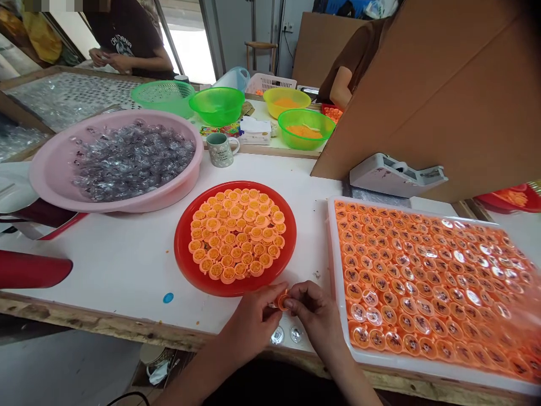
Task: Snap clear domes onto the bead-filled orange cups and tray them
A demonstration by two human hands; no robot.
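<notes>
Just in front of the red plate (181, 265), my left hand (257, 317) and my right hand (313, 313) meet, both closed around one small round orange piece (283, 300). Many similar orange pieces (236, 231) with yellowish centres cover the plate. Two clear round discs (296, 334) lie on the white table under my hands, near its front edge. To the right stands a white tray (338, 282) filled with rows of orange pieces that have clear covers and dark marks.
A pink basin (46, 163) of clear-wrapped items stands at the left, beside a mug (220, 150). Green bowls (217, 107) and a yellow bowl (287, 101) are behind. A cardboard panel (414, 107) rises at the right. Two people sit farther back. A blue disc (168, 298) lies left.
</notes>
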